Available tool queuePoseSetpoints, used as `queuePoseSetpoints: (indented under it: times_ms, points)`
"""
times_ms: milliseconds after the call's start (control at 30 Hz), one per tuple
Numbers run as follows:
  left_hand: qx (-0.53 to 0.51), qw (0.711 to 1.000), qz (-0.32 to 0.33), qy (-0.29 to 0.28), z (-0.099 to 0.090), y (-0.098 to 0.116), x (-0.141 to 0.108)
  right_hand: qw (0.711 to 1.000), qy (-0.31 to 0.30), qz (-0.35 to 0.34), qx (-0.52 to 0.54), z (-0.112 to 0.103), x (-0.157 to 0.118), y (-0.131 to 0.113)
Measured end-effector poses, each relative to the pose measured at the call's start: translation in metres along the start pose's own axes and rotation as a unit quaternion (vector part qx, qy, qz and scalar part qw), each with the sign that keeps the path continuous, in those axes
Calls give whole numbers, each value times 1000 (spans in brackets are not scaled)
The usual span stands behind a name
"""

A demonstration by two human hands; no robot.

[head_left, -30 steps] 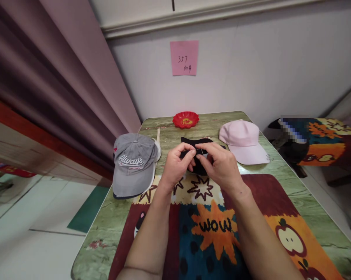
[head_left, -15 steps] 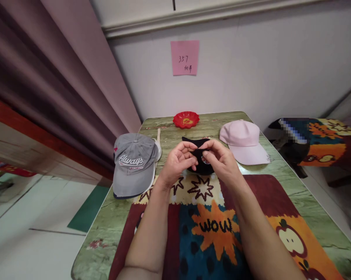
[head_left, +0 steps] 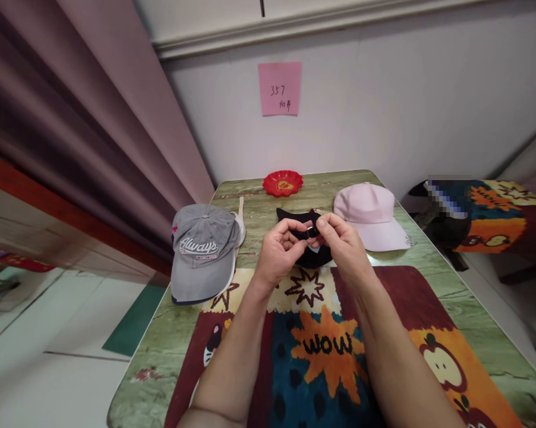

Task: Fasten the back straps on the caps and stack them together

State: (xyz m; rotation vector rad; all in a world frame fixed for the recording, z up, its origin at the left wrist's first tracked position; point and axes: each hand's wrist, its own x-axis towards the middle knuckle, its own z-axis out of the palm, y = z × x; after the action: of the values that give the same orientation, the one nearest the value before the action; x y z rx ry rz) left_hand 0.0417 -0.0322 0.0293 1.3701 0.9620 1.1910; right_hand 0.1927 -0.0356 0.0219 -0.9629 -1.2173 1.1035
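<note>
While two hands (head_left: 277, 252) (head_left: 346, 242) pinch one black cap (head_left: 316, 259) (its strap (head_left: 311, 232)), one dish (head_left: 270, 183) sits behind.

The left hand (head_left: 277, 252) and right hand (head_left: 344, 242) hold a black cloth cap (head_left: 315, 258); a grey lettered cap (head_left: 203, 238) sits left, a pale pink cap (head_left: 366, 208) right.

A black cap (head_left: 317, 259) sits near the middle of the scene, its back opening facing near. Its dark strap (head_left: 302, 235) runs left to right, pinched on both sides of a small shiny metal buckle (head_left: 310, 232). A pale patch (head_left: 313, 248) shows just below. Much of the cap is hidden.
</note>
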Motion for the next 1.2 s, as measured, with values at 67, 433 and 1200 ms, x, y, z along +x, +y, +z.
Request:
queuePoseSetpoints:
  times_ms: [67, 433, 1200]
  points:
    - [5, 1000, 0, 2, 0, 2, -1, 1000, 1, 2, -3, 0, 0, 0]
    - [30, 998, 54, 19, -3, -2, 1, 999, 34, 9, 32, 5, -2, -6]
    - [89, 984, 151, -9, -18, -9, 8, 982, 42, 38, 179, 3, -2, -13]
